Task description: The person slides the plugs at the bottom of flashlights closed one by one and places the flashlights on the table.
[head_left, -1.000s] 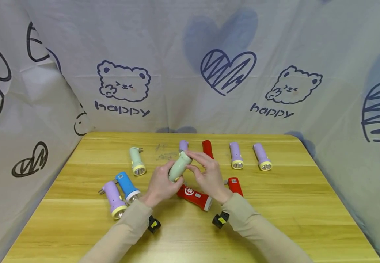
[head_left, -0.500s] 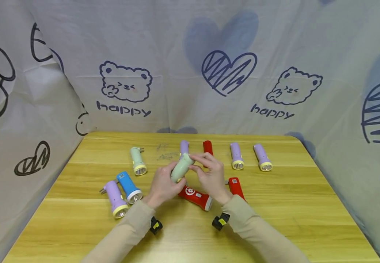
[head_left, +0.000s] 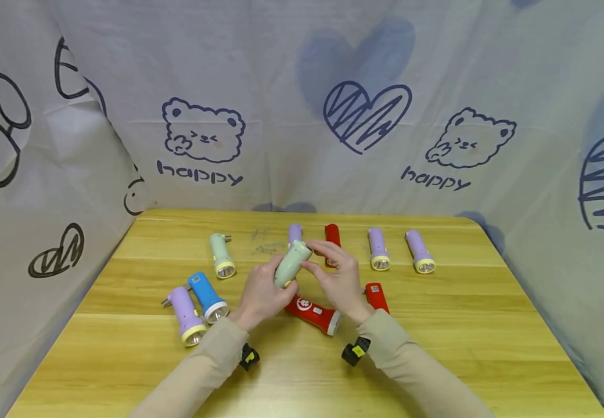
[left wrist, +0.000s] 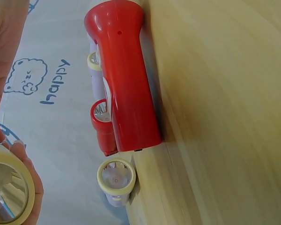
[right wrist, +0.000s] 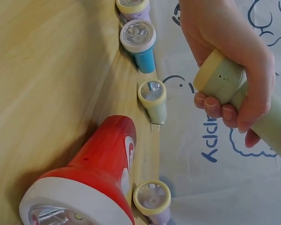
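Note:
A light green flashlight (head_left: 288, 267) is held tilted above the middle of the table, its tail pointing up and to the right. My left hand (head_left: 260, 291) grips it around the head end, fingers curled about the yellow-rimmed head, as the right wrist view shows. At the tail, my right hand (head_left: 340, 281) pinches the end between thumb and index finger; what exactly lies under the fingertips is too small to tell. Below both hands, a red flashlight (head_left: 319, 314) with a white rim lies on the table. Another red flashlight (head_left: 375, 296) is partly hidden by my right forearm.
On the left lie a purple flashlight (head_left: 184, 313), a blue one (head_left: 205, 295) and a second light green one (head_left: 220, 254) with plug prongs out. Farther back are several purple flashlights (head_left: 377, 244) and a red one (head_left: 331, 235). Small metal bits (head_left: 268, 247) lie near the rear edge.
The head view has shifted slightly. My right fingertips stay at the flashlight's tail, and both hands keep almost the same place and hold.

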Tool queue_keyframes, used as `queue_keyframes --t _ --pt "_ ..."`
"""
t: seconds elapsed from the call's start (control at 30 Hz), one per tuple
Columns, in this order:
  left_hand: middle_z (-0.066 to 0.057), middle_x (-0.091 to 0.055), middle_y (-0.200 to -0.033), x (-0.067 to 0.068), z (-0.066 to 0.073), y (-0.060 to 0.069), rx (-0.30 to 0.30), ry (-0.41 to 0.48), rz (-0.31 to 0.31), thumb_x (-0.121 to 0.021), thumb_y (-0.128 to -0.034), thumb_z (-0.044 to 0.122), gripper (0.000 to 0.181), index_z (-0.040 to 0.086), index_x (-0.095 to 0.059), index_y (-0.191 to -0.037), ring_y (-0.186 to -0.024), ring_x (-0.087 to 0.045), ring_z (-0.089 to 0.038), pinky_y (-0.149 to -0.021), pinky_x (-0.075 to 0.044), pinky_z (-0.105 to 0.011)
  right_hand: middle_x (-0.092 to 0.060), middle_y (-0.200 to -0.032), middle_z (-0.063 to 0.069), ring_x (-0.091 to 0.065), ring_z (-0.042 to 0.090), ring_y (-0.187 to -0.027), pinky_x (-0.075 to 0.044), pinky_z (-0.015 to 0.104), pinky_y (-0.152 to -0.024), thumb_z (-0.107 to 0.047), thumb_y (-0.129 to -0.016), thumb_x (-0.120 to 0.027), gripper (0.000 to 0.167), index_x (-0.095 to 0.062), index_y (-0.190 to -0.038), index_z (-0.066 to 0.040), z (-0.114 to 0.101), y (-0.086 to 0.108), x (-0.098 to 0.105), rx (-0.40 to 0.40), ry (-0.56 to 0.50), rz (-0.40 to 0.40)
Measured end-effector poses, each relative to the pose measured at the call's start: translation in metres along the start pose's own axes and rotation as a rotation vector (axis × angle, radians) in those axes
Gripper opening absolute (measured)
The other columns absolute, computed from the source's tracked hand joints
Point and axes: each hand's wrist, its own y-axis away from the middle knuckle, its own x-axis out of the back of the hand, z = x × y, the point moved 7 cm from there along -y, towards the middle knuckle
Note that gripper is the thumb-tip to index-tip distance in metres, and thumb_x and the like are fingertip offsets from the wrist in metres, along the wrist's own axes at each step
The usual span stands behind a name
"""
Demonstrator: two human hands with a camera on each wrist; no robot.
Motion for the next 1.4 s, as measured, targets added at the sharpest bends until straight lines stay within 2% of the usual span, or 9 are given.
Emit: queue_keyframes --t 0.27,0.47,0.53,0.67,0.8,0.93,1.07,1.17,1.4 --pt "-0.011 -0.068 -0.079 -0.001 0.000 0.001 0.011 0.030 0.006 -0.073 -0.0792 0.006 0.041 -0.002 -0.065 -0.118 -0.061 -0.054 -0.012 -0.055 -0.046 -0.024 -0.072 -0.124 0.014 -0.071 0.028 -0.111 -0.059 0.034 -0.095 -0.007 -0.085 -0.079 0.037 -0.073 -0.121 -0.004 -0.002 0.001 -0.003 -0.015 -0.032 -0.010" --pt "-0.011 -0.067 -0.078 0.000 -0.001 0.001 0.024 0.048 0.020 -0.073 -0.0788 0.006 0.040 -0.002 -0.066 -0.117 -0.060 -0.054 -0.012 -0.056 -0.046 -0.025 -0.072 -0.125 0.014 -0.072 0.029 -0.110 -0.058 0.026 -0.088 -0.008 -0.085 -0.078 0.036 -0.073 -0.121 -0.004 0.000 0.001 -0.005 -0.045 -0.057 -0.005" --pt "-0.011 -0.067 -0.077 -0.001 -0.001 0.002 0.023 0.049 0.026 -0.072 -0.0783 0.006 0.039 -0.001 -0.066 -0.117 -0.060 -0.053 -0.012 -0.055 -0.045 -0.024 -0.072 -0.125 0.015 -0.072 0.030 -0.109 -0.059 0.029 -0.090 -0.007 -0.085 -0.078 0.035 -0.074 -0.120 -0.004 0.001 0.001 -0.005 -0.068 -0.083 -0.001" --pt "-0.010 -0.066 -0.075 -0.003 -0.002 0.001 0.013 0.061 0.033 -0.072 -0.0774 0.006 0.036 -0.001 -0.067 -0.113 -0.061 -0.052 -0.013 -0.054 -0.044 -0.024 -0.073 -0.122 0.017 -0.073 0.032 -0.107 -0.061 0.041 -0.090 -0.003 -0.084 -0.078 0.034 -0.074 -0.117 -0.001 0.005 0.002 -0.004 -0.110 -0.137 0.038" --pt "-0.011 -0.067 -0.076 -0.006 0.000 0.002 0.014 0.074 0.032 -0.072 -0.0772 0.007 0.036 0.000 -0.067 -0.113 -0.062 -0.053 -0.013 -0.055 -0.044 -0.024 -0.074 -0.118 0.018 -0.073 0.034 -0.106 -0.061 0.046 -0.088 -0.001 -0.082 -0.079 0.032 -0.075 -0.114 0.001 0.009 0.004 -0.002 -0.135 -0.170 0.085" --pt "-0.011 -0.067 -0.078 -0.008 0.000 0.003 0.033 0.082 0.019 -0.072 -0.0778 0.007 0.038 0.001 -0.067 -0.115 -0.063 -0.054 -0.014 -0.056 -0.045 -0.025 -0.074 -0.117 0.019 -0.073 0.031 -0.106 -0.061 0.042 -0.088 -0.001 -0.081 -0.080 0.032 -0.076 -0.113 0.001 0.011 0.005 -0.001 -0.158 -0.188 0.095" --pt "-0.010 -0.067 -0.079 -0.011 -0.001 0.002 0.045 0.088 -0.009 -0.071 -0.0790 0.007 0.037 0.001 -0.067 -0.115 -0.065 -0.054 -0.014 -0.057 -0.045 -0.026 -0.073 -0.118 0.022 -0.074 0.013 -0.104 -0.061 0.032 -0.087 0.002 -0.081 -0.079 0.033 -0.075 -0.114 0.003 0.014 0.005 0.001 -0.205 -0.245 0.089" --pt "-0.009 -0.066 -0.081 -0.013 -0.001 0.000 0.040 0.098 -0.047 -0.070 -0.0806 0.009 0.038 0.001 -0.066 -0.118 -0.067 -0.053 -0.014 -0.060 -0.046 -0.026 -0.071 -0.118 0.028 -0.071 0.000 -0.102 -0.061 0.030 -0.088 0.007 -0.081 -0.077 0.034 -0.072 -0.114 0.008 0.016 0.004 0.003 -0.242 -0.313 0.078" --pt "-0.013 -0.068 -0.093 -0.016 0.002 -0.003 0.044 0.182 -0.180 -0.069 -0.0844 0.011 0.045 0.001 -0.062 -0.127 -0.074 -0.056 -0.016 -0.067 -0.049 -0.028 -0.067 -0.122 0.033 -0.070 -0.003 -0.100 -0.060 0.024 -0.089 0.011 -0.082 -0.074 0.035 -0.068 -0.117 0.013 0.024 0.001 0.007 -0.300 -0.371 0.021"
